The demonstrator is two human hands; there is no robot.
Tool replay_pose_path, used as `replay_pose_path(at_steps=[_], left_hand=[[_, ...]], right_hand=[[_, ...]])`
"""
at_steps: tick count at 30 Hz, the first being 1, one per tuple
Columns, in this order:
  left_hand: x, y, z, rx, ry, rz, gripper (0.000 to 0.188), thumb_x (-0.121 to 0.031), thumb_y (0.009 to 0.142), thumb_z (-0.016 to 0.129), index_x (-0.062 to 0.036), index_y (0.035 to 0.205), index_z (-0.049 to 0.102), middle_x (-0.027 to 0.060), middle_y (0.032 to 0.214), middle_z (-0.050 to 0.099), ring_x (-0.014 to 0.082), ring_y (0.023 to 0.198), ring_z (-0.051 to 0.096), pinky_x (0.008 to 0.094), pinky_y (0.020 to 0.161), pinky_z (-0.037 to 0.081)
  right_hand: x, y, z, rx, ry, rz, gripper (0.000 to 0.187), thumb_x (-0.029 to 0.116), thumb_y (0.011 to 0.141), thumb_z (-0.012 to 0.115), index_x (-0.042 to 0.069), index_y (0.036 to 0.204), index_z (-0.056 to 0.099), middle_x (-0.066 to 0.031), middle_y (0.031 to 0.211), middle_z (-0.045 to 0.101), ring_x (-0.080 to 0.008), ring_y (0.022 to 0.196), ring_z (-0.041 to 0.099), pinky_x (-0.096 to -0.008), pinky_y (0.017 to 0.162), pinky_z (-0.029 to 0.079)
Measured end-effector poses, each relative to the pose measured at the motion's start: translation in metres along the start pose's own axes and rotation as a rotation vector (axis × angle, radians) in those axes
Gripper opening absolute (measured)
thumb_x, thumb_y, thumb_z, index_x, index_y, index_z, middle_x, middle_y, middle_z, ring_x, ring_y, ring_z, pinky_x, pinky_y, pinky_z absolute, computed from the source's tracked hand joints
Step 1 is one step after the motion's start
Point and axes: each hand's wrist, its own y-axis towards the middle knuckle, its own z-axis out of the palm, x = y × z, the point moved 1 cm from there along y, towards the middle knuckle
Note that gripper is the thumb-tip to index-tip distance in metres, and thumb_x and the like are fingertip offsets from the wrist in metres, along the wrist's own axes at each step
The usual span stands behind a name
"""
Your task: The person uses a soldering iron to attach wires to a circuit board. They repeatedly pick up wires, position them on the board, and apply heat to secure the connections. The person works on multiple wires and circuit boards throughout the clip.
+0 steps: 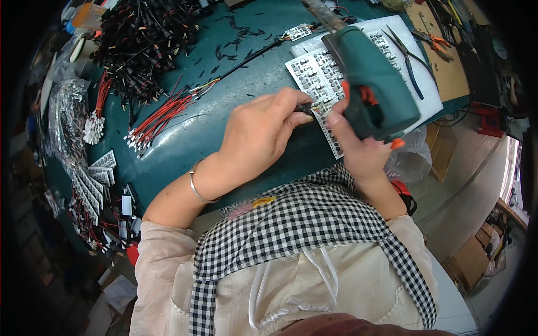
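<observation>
My left hand is closed, thumb and forefinger pinching a short black cable end. Thin coloured wires from it meet a white circuit board panel with rows of small parts. My right hand is at the panel's right side, its thumb and a fingertip drawn together near those wires. What lies between them is too small to tell. A green heat gun with orange parts and a metal nozzle covers much of that hand; whether the hand touches the gun is hidden.
A white foam sheet lies beneath the panel, with long-nosed pliers on it. Orange-handled cutters rest farther right. On the green mat are red wires with white plugs, scattered black sleeves and a black cable heap.
</observation>
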Motion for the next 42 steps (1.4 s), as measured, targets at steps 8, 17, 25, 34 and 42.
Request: replay_pose_path(at_steps=[8, 17, 25, 34, 42], left_hand=[[0.001, 0.004, -0.006, -0.094, 0.071, 0.049, 0.023, -0.007, 0.074, 0.074, -0.0052, 0.095, 0.064, 0.0096, 0.073, 0.063, 0.0257, 0.064, 0.061, 0.035, 0.056, 0.048], [0.045, 0.016, -0.016, -0.151, 0.232, 0.082, 0.018, -0.002, 0.072, 0.076, -0.0024, 0.089, 0.07, 0.01, 0.076, 0.068, 0.0234, 0.067, 0.064, 0.0304, 0.061, 0.05], [0.061, 0.032, -0.02, -0.102, 0.336, 0.195, 0.022, -0.001, 0.069, 0.076, -0.0029, 0.09, 0.07, 0.0094, 0.076, 0.067, 0.0233, 0.067, 0.064, 0.0306, 0.059, 0.05], [0.071, 0.025, -0.006, -0.161, 0.335, 0.174, 0.024, -0.002, 0.069, 0.076, -0.0053, 0.092, 0.071, 0.0077, 0.077, 0.067, 0.0221, 0.067, 0.064, 0.0311, 0.059, 0.051], [0.072, 0.022, -0.005, -0.147, 0.333, 0.186, 0.024, -0.004, 0.07, 0.077, -0.005, 0.093, 0.071, 0.0077, 0.077, 0.067, 0.022, 0.066, 0.063, 0.031, 0.059, 0.051]], right_hand=[[0.016, 0.018, -0.015, 0.012, 0.16, 0.204, 0.038, -0.004, 0.083, 0.062, -0.008, 0.118, 0.049, -0.0097, 0.08, 0.061, -0.0126, 0.066, 0.058, -0.0235, 0.056, 0.047], [0.032, 0.006, -0.062, 0.012, 0.168, 0.24, 0.06, 0.013, 0.082, 0.064, -0.018, 0.127, 0.038, -0.0228, 0.087, 0.057, -0.0172, 0.05, 0.052, -0.0278, 0.039, 0.047], [0.033, -0.007, -0.073, 0.022, 0.158, 0.234, 0.072, 0.018, 0.08, 0.071, -0.021, 0.125, 0.032, -0.0363, 0.124, 0.046, -0.0149, 0.048, 0.05, -0.0259, 0.037, 0.046], [0.035, -0.01, -0.068, 0.046, 0.033, 0.324, 0.069, 0.024, 0.078, 0.075, -0.018, 0.12, 0.04, -0.0078, 0.058, 0.048, -0.0133, 0.042, 0.046, -0.0228, 0.038, 0.038], [0.034, -0.01, -0.06, 0.085, -0.015, 0.353, 0.061, 0.022, 0.078, 0.075, -0.014, 0.116, 0.044, -0.0093, 0.065, 0.051, -0.0135, 0.046, 0.048, -0.0241, 0.041, 0.041]])
